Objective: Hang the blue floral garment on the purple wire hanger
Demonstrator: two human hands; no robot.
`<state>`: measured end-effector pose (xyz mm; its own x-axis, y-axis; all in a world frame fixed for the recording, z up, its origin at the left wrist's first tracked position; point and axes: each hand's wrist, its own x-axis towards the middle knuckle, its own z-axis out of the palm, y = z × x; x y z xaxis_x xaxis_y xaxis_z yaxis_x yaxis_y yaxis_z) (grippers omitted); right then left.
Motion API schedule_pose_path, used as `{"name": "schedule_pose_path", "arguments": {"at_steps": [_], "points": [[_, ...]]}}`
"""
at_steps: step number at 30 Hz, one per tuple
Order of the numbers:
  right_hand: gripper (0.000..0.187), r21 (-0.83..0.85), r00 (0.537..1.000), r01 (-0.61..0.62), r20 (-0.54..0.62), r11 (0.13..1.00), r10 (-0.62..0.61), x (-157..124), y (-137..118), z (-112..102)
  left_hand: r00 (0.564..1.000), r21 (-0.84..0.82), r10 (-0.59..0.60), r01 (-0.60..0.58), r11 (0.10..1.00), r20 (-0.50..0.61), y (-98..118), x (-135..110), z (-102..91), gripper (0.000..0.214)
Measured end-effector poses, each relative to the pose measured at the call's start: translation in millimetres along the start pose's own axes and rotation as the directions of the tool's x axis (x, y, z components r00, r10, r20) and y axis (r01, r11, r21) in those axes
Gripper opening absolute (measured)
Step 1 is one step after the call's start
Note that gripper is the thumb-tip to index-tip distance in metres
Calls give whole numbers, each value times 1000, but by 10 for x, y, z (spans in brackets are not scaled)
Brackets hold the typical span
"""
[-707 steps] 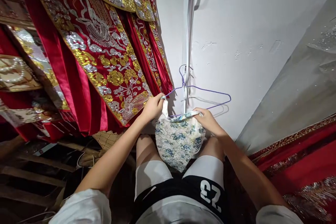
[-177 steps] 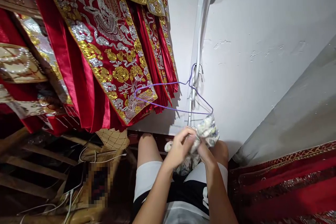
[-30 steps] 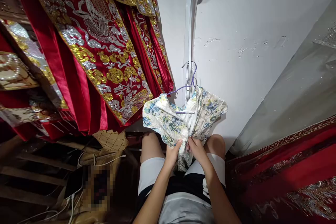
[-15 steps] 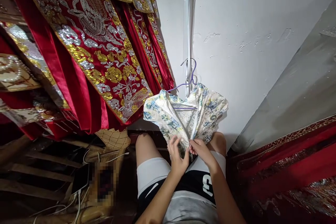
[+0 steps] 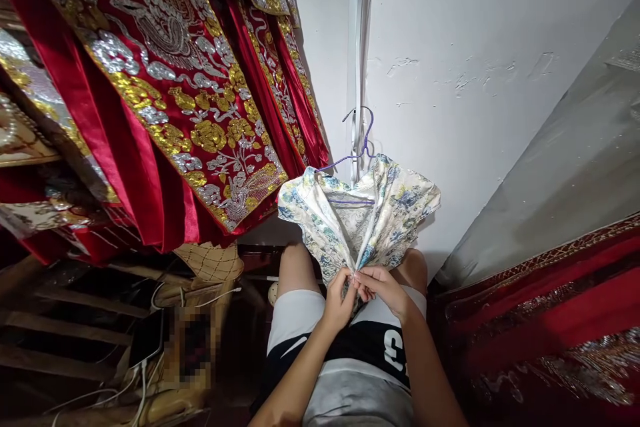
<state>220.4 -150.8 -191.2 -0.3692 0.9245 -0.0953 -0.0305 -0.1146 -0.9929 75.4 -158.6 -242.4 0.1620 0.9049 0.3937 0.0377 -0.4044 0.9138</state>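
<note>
Here, a flowered shirt (image 5: 383, 230) hangs on a purple hanger (image 5: 369, 135).
Left hand (image 5: 339, 303) and right hand (image 5: 383, 288), equally near, pinch its front edges together; its length runs forward from them to the hanger.

Shirt (image 5: 393, 220) on hanger (image 5: 367, 143), hands (image 5: 383, 287) at its front; costume (image 5: 200, 120) to left

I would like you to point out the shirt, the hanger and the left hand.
Shirt (image 5: 384, 228): head view, on the floral front, picture's right side.
Hanger (image 5: 369, 133): head view, on the purple hook.
Left hand (image 5: 340, 303): head view, on its middle.
</note>
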Motion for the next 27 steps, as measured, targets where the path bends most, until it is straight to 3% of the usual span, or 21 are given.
{"name": "schedule_pose_path", "arguments": {"at_steps": [7,11,14,17,21,24,27], "points": [[44,-62,999,-55,-3,997,55,-65,-125,7,1000,89,27,-27,996,0,-49,-37,45,33],[38,-25,989,68,-126,997,-70,23,-501,-77,998,167,65,-65,984,6,-140,-65,19,32],[34,76,945,196,-282,978,-167,194,-952,-102,997,216,71,-68,974,-6,-238,-78,-47,31],[32,125,879,351,-386,928,-281,317,-1414,15,997,261,79,-83,962,28,-328,-112,-108,31],[30,142,798,508,-449,850,-402,288,-1727,236,996,290,77,-89,953,54,-407,-160,-133,32],[30,102,765,550,-459,829,-452,226,-1670,275,994,259,91,-103,960,57,-251,1,-166,33],[34,74,747,551,-488,831,-452,209,-1546,238,979,169,192,-178,969,-69,296,433,-250,28]]}}
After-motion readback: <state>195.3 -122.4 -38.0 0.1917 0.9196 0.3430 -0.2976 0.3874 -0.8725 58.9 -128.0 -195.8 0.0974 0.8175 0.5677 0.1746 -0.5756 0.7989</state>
